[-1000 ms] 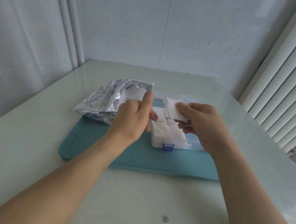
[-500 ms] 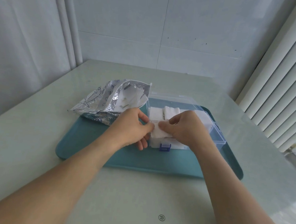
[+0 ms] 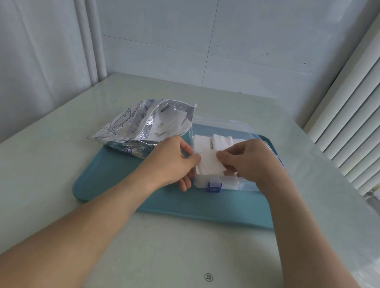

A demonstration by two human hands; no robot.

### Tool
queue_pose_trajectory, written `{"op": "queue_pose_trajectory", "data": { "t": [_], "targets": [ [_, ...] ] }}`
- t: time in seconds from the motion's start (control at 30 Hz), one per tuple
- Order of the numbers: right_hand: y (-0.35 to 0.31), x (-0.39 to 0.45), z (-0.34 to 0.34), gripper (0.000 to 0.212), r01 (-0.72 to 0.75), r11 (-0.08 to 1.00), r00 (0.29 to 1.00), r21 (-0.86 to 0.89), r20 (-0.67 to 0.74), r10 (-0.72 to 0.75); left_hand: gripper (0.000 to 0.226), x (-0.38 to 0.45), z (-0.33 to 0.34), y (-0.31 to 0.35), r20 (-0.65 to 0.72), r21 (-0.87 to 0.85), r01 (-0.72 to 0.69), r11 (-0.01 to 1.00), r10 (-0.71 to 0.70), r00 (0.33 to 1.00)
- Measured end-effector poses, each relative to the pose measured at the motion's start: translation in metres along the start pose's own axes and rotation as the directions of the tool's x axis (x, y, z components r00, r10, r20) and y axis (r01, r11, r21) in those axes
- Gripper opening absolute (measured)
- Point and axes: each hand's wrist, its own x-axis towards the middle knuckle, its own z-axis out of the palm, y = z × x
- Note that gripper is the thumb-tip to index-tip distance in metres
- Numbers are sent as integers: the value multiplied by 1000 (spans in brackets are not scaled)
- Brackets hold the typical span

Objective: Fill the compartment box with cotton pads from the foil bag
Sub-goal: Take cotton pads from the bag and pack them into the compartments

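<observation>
- A small stack of cotton pads (image 3: 209, 164) is held over the near-left compartment of the clear compartment box (image 3: 242, 127), which stands on the teal tray (image 3: 158, 200).
- The stack is pinched at its left edge by the thumb and fingers of the left hand (image 3: 172, 162), and at its right edge by the curled fingers of the right hand (image 3: 248, 161).
- The pads can be judged as very light, soft and easily bent; a stack may fan out or shed its top sheets if it is taken by one corner only.
- A hold on two opposite edges, with light pressure, is probably the safest, so that the stack stays square while it is pressed down.
- More white pads are seen in the far compartments; how full the right side is cannot be told, because it is hidden by the right hand.
- The foil bag (image 3: 131, 128) lies open just beside the box, partly on the tray, with loose pads visible in its mouth.
</observation>
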Motion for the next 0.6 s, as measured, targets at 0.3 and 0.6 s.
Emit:
{"op": "queue_pose_trajectory", "data": {
  "t": [0.3, 0.6],
  "targets": [
    [-3, -1, 6, 22, 69, 991, 997, -119, -22, -72, 21, 0, 2, -1, -35, 67, -4, 998, 7, 999],
    [-3, 1, 10, 27, 200, 955, 980, -219, 31, -198, 28, 0, 2, -3, -42, 236, -24, 971, 35, 998]
  ]
}}
